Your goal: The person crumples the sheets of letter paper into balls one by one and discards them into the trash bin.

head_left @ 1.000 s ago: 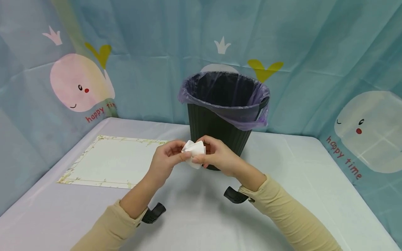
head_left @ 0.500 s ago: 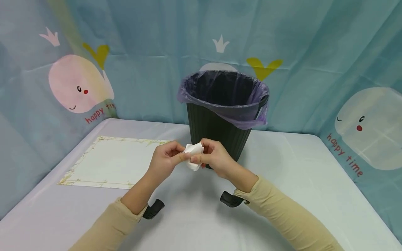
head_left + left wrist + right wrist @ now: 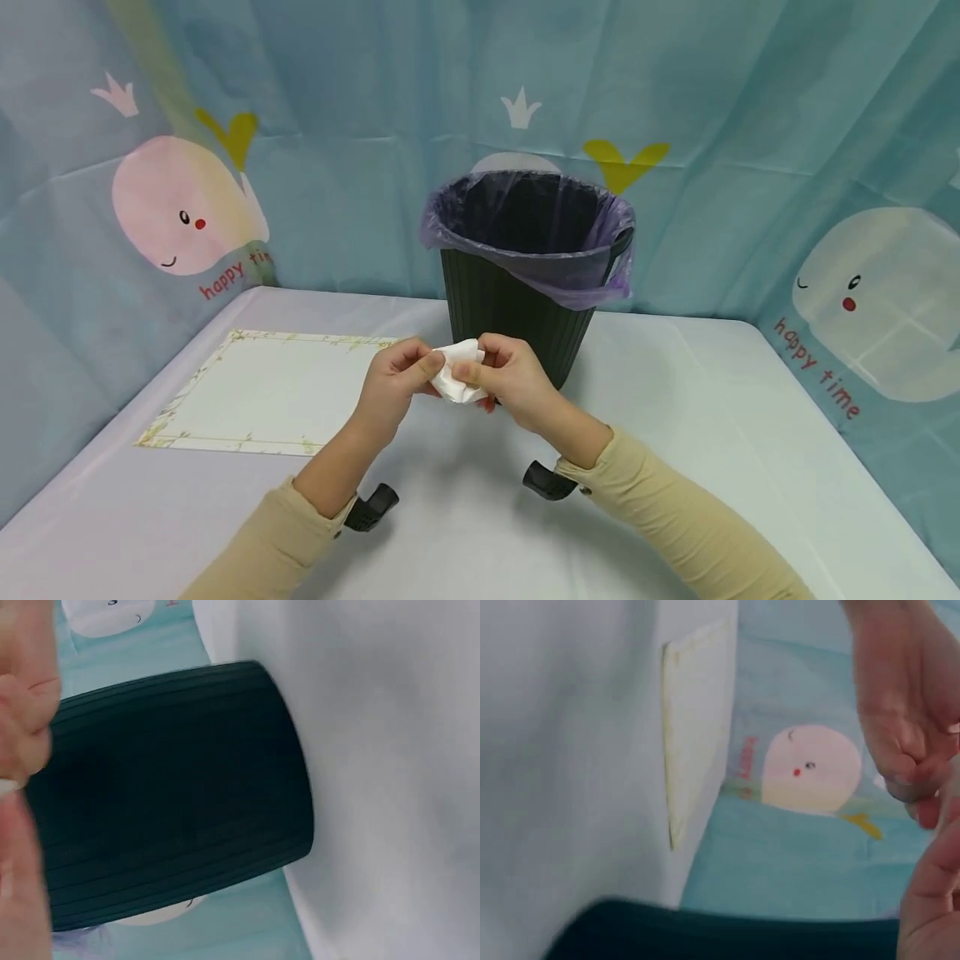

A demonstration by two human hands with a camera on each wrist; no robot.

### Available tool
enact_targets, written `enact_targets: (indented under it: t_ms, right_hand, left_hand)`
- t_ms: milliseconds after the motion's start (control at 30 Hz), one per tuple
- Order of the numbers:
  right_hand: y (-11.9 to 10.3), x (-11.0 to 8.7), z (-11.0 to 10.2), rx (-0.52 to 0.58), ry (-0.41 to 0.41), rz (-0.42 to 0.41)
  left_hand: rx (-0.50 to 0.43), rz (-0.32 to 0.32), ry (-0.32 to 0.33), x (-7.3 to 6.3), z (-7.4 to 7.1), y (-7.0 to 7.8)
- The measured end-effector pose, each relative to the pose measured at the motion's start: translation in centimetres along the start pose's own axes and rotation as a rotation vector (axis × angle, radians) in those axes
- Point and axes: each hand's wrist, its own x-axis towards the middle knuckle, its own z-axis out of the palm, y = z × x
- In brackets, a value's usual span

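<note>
A small white crumpled tissue (image 3: 459, 352) is held up over the table between both hands in the head view. My left hand (image 3: 392, 387) pinches its left side, thumb on the near face. From the other side my right hand (image 3: 521, 383) pinches it, the thumb lying across its front. Part of the tissue is hidden behind the thumbs. Just beyond the hands stands a dark ribbed trash bin (image 3: 502, 300), lined with a purple plastic bag (image 3: 573, 279) folded over its rim. Both wrist views show the fingers at the frame edge, with little of the tissue visible.
A white placemat (image 3: 262, 392) with a leafy border lies on the left of the white-covered table (image 3: 697, 417). Blue curtains (image 3: 360, 200) with cartoon prints enclose the back and sides. A black wrist mount (image 3: 372, 507) sticks out below the left sleeve.
The tissue has been turned and squeezed into a different shape between the fingers. My left thumb has shifted up over it. Both hands stay in front of the bin.
</note>
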Motion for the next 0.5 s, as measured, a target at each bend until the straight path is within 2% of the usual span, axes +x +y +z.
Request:
enact_targets:
  t_ms: [100, 200, 300, 400, 500]
  right_hand:
    - [-0.2, 0.0, -0.4, -0.02, 0.014, 0.014]
    - [-0.6, -0.1, -0.9, 0.022, -0.008, 0.04]
    - [-0.9, -0.2, -1.2, 0.112, -0.059, 0.079]
    - [-1.2, -0.3, -1.1, 0.19, -0.104, 0.116]
    - [-1.4, -0.5, -0.9, 0.205, -0.126, 0.143]
  left_hand:
    - [0.038, -0.107, -0.094, -0.1, -0.2, 0.4]
    - [0.109, -0.139, -0.205, -0.4, -0.5, 0.9]
    - [0.19, -0.076, -0.226, -0.8, -0.5, 1.1]
    - [0.26, 0.02, -0.179, -1.0, -0.2, 1.3]
    - [0.285, 0.089, -0.124, -1.0, 0.2, 1.5]
